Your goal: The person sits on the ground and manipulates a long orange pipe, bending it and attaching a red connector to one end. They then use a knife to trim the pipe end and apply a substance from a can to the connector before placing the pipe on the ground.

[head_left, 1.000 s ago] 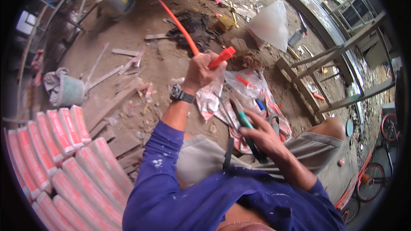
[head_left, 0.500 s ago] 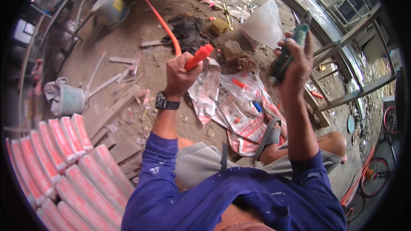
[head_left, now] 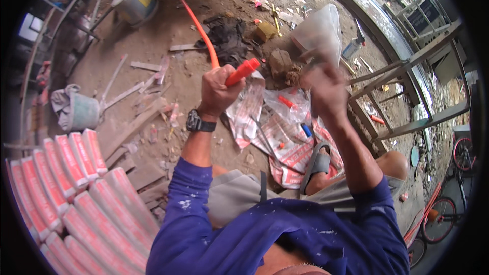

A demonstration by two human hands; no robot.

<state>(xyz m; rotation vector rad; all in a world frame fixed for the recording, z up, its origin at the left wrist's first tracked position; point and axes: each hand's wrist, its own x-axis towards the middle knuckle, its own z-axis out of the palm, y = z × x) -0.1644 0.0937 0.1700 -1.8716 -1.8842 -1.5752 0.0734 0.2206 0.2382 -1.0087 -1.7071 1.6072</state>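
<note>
Both hands raised: left hand (head_left: 216, 91) fists orange pipe (head_left: 206, 46); blurred right hand (head_left: 326, 89), grip unreadable, risks striking the pipe end beyond that fist

Showing around the printed sheet (head_left: 285, 142): one orange pipe (head_left: 201, 30), two buckets (head_left: 133, 2) (head_left: 81, 112), one sandal (head_left: 317, 165), one wristwatch (head_left: 198, 122), two bicycle wheels (head_left: 439, 219) (head_left: 462, 153).

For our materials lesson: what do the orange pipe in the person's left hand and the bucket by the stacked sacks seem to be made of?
The orange pipe looks like smooth plastic: uniform bright colour, slight bend along its length, with a matching orange fitting at the end above the left hand. The bucket seems metal or plastic, dull grey and crusted, perhaps with cement; its look leaves this open.
</note>
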